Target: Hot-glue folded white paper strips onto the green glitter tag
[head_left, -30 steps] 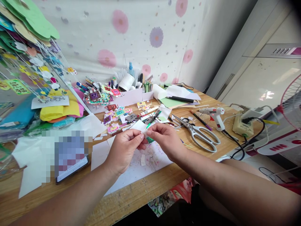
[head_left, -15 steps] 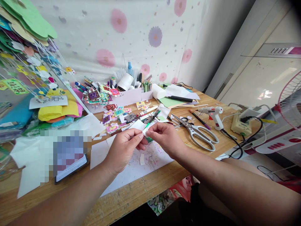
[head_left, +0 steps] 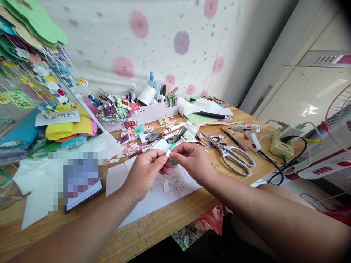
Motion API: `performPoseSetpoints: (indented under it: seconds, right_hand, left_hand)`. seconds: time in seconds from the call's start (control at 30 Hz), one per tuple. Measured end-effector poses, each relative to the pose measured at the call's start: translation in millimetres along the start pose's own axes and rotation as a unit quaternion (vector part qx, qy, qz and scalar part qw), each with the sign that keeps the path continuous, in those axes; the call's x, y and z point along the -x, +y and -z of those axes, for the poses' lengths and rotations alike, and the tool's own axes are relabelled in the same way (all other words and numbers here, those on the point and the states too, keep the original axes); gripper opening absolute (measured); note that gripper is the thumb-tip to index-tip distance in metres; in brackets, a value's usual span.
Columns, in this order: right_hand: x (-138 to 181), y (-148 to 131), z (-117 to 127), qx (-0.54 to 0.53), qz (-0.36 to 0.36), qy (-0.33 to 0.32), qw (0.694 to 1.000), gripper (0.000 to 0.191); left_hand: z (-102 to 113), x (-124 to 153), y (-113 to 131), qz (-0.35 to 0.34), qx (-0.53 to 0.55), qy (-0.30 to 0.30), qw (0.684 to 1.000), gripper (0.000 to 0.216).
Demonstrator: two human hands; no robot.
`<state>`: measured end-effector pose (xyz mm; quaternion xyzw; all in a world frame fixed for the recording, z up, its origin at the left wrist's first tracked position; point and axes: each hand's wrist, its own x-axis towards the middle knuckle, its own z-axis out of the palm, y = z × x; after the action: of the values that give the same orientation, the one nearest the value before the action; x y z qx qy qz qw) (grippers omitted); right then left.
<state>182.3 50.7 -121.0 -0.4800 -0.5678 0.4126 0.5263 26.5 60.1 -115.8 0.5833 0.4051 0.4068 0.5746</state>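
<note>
My left hand (head_left: 144, 174) and my right hand (head_left: 192, 160) meet over the white work sheet (head_left: 137, 212). Between their fingertips is a small white paper piece (head_left: 168, 153), pinched from both sides. A bit of green shows under the right fingers; what it belongs to is hidden. Just beyond the fingertips lie a green-and-white marker (head_left: 172, 145) and small dark-handled scissors (head_left: 181, 135). Large silver scissors (head_left: 238, 160) rest on the table right of my right hand. A loose paper scrap (head_left: 166, 185) lies below the hands.
Coloured paper cutouts (head_left: 137, 131) are heaped behind the hands, before a white box (head_left: 150, 112) of pens. On the right are a glue gun (head_left: 251, 138) and a power strip (head_left: 281, 146) with cables. A phone (head_left: 85, 199) lies at left beside yellow paper (head_left: 60, 129).
Both hands stay together in nearly the same place, pinching the white paper piece. Less of that piece shows between the fingers now. The view has shifted very slightly.
</note>
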Motion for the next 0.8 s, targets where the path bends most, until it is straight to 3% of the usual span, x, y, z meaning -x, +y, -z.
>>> performPoseSetpoints:
  seconds: [0.3,0.53,0.67,0.8]
  right_hand:
    - [3,1,-6,-0.009,0.008,0.015,1.0,0.016]
    - [1,-6,3,-0.126,-0.044,-0.026,0.991,0.017]
    - [-1,-8,6,-0.039,-0.017,-0.078,0.996,0.018]
    - [-2,-6,7,0.023,-0.004,-0.057,0.998,0.017]
  left_hand:
    - [0,2,0,0.001,0.032,0.003,0.999,0.01]
    - [1,-1,-1,0.009,0.017,0.018,1.0,0.013]
    - [1,-1,0,0.005,0.009,0.013,1.0,0.013]
    - [2,-1,3,-0.004,-0.038,0.007,0.999,0.015]
